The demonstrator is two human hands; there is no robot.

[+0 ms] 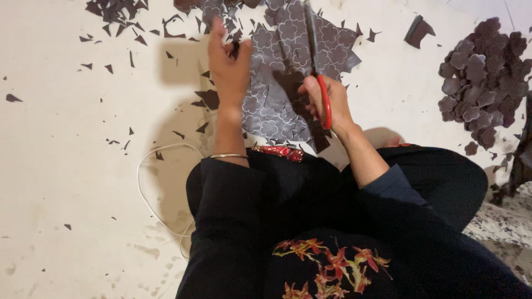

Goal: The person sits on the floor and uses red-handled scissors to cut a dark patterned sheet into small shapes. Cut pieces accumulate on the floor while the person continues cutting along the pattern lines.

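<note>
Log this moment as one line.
left hand: holds sheet | right hand: scissors cutting | flower cutouts: piled right

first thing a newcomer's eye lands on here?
Probably the red-handled scissors in the right hand, centre top, blades laid over a dark sheet marked with pale flower outlines spread on the pale floor. The left hand pinches that sheet's left edge. Next, the heap of dark cut-out flower shapes at far right, and dark offcut scraps scattered at top left.
</note>
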